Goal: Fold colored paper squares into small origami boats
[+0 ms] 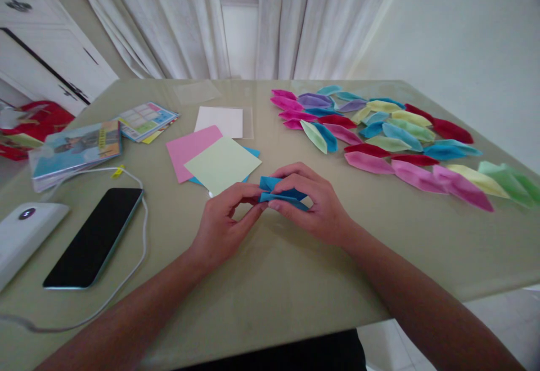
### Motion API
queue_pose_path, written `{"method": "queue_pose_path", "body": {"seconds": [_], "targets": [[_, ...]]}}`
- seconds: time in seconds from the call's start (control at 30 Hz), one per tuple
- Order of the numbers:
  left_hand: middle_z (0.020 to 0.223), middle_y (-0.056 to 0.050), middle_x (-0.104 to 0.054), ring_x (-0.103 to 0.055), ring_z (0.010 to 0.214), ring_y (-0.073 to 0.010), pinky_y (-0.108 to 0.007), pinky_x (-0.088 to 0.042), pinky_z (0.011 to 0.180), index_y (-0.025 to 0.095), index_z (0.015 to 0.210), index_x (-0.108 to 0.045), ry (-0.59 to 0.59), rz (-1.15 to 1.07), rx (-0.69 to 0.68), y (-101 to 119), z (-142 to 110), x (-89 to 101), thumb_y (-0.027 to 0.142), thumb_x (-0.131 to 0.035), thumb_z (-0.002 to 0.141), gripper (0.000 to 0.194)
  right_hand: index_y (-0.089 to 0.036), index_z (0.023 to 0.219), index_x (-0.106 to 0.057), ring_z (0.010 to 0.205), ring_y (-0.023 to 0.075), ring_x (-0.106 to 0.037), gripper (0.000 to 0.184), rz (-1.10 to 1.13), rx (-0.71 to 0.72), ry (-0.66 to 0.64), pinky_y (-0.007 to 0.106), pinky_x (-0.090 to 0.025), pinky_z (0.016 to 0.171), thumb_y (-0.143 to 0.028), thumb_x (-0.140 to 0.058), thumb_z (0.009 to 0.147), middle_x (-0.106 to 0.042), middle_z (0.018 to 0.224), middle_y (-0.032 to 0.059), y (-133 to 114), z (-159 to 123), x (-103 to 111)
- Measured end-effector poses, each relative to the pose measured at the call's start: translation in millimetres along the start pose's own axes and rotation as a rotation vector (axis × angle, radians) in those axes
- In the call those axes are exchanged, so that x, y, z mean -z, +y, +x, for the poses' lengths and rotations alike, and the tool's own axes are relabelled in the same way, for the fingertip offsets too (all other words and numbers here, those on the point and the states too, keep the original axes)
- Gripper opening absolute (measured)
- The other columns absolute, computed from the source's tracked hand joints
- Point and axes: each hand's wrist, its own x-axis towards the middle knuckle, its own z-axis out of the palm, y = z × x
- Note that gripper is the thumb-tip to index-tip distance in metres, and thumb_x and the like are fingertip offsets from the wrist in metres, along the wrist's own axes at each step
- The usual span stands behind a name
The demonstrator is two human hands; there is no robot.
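Observation:
Both hands hold one piece of folded blue origami paper (291, 192) above the near middle of the table. My left hand (225, 219) pinches its left end between thumb and fingers. From the right, my right hand (316, 202) grips the same paper, thumb below and fingers over the top, hiding part of it. The paper has two raised layers with a gap between them. Just beyond my left hand lie loose square sheets: a pale green sheet (223, 164) on top, a pink sheet (192, 154) and a blue sheet under it.
Several folded colourful paper boats (388, 129) spread over the right side of the table (295, 298). A white sheet (219, 121) lies farther back. At left are a phone (95, 238), a white cable (145, 230), a white device (29, 236), a book (78, 151) and printed cards (147, 120).

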Motion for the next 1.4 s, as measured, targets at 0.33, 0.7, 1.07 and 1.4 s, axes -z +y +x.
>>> {"method": "queue_pose_path", "body": {"seconds": [0.33, 0.7, 1.07, 1.4], "targets": [[0.096, 0.001, -0.083, -0.077, 0.085, -0.0146, -0.023, -0.060, 0.080, 0.026, 0.102, -0.081, 0.137, -0.026, 0.074, 0.2, -2.5, 2.2, 0.023, -0.081, 0.091, 0.012, -0.021, 0.108, -0.074, 0.104, 0.0211, -0.070, 0.012, 0.021, 0.025, 0.002, 0.035, -0.058, 0.093, -0.021, -0.076, 0.096, -0.072, 0.111, 0.0089, -1.6, 1.1, 0.9], [0.102, -0.003, -0.083, -0.079, 0.087, -0.0169, -0.026, -0.065, 0.081, 0.024, 0.110, -0.080, 0.101, -0.177, 0.170, 5.9, 0.6, -1.6, 0.028, -0.084, 0.088, 0.023, -0.020, 0.096, -0.073, 0.093, 0.0186, -0.072, 0.005, 0.050, 0.001, 0.057, 0.032, -0.058, 0.084, -0.022, -0.077, 0.095, -0.074, 0.102, 0.0073, -1.8, 0.3, -1.6], [0.090, 0.001, -0.079, -0.074, 0.080, -0.0109, -0.018, -0.061, 0.074, 0.024, 0.098, -0.078, 0.151, -0.190, 0.171, 10.4, -1.7, -1.5, 0.023, -0.083, 0.088, 0.010, -0.019, 0.095, -0.073, 0.089, 0.0183, -0.071, 0.004, 0.126, -0.006, 0.027, 0.033, -0.057, 0.084, -0.020, -0.077, 0.094, -0.076, 0.096, 0.0064, -5.2, 2.2, -0.4], [0.089, 0.001, -0.082, -0.077, 0.080, -0.0129, -0.020, -0.064, 0.076, 0.026, 0.095, -0.082, 0.171, -0.167, 0.141, 9.9, 0.7, -1.1, 0.019, -0.085, 0.084, 0.013, -0.018, 0.100, -0.079, 0.088, 0.0179, -0.074, 0.008, 0.122, 0.019, 0.047, 0.031, -0.060, 0.082, -0.017, -0.078, 0.093, -0.079, 0.097, 0.0079, -4.2, 0.8, -1.3]]}}
